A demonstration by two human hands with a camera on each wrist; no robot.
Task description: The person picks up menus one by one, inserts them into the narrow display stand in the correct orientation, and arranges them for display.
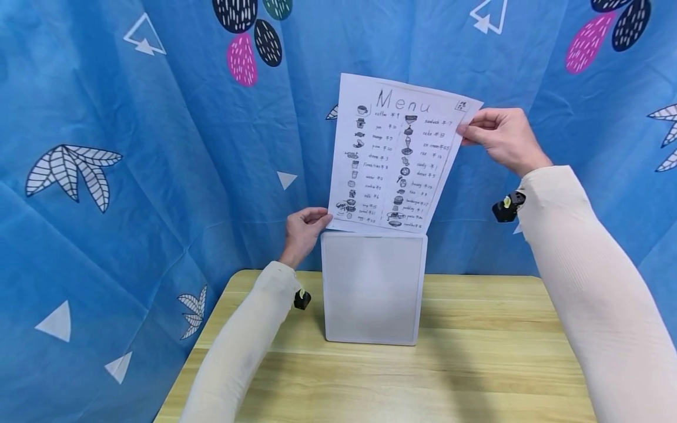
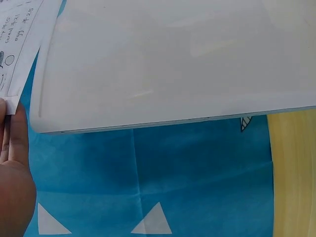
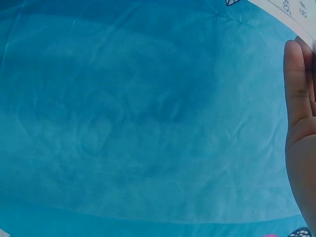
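A white paper menu point(image 1: 391, 158), hand-drawn with small food pictures and prices, is held up in the head view, tilted slightly clockwise. My right hand point(image 1: 505, 138) pinches its upper right edge between thumb and fingers. At the lower left corner, my left hand point(image 1: 307, 232) pinches the sheet. Just below the menu's bottom edge stands a white board with a pale rim point(image 1: 372, 288), upright on the table. In the left wrist view the menu's corner point(image 2: 19, 59) lies between thumb and fingers, beside the board point(image 2: 163, 64).
The light wooden table point(image 1: 492, 341) stretches around the board toward me. Behind it hangs a blue curtain point(image 1: 211, 117) with leaf and triangle prints, which also runs down the left side. Small black devices point(image 1: 509, 207) are strapped at both wrists.
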